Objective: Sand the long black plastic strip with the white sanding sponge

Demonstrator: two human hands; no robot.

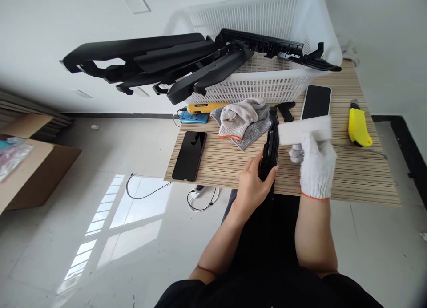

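Observation:
My bare left hand is closed around the lower part of a long black plastic trim piece. That piece stands nearly lengthwise from me, its near end reaching past the table's front edge. In a white knit glove with an orange cuff, my right hand grips a flat white rectangular block. The block is slightly blurred, and its left end is close to the trim piece; whether they touch I cannot tell. Just beyond the trim piece lies a small black plastic part.
A white plastic basket at the back carries several black trim pieces sticking out left. On the striped table lie a black phone, another phone, a yellow cutter, grey cloths and a yellow tool.

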